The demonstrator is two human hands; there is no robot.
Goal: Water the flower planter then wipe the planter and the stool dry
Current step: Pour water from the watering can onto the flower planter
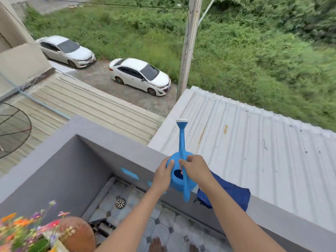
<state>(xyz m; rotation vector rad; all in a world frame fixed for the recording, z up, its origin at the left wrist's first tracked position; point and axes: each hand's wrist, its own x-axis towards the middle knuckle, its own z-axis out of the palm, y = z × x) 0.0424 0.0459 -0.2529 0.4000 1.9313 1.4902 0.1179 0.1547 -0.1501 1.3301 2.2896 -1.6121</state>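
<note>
A blue watering can (179, 180) with a white-tipped spout sits on top of the grey balcony wall (116, 142), spout pointing away from me. My left hand (163, 174) cups the can's left side. My right hand (195, 167) grips the blue handle over the can's top. A dark blue cloth (229, 194) lies on the wall just right of the can, partly under my right forearm. At the bottom left, colourful flowers (21, 228) rise from a planter whose body is mostly out of frame, next to a round brown stool top (78, 233).
The balcony floor is tiled, with a round metal drain (120, 203) near the corner. Beyond the wall lie a white corrugated roof (254, 135), a long drop to two parked white cars and thick greenery. My bare feet show at the bottom edge.
</note>
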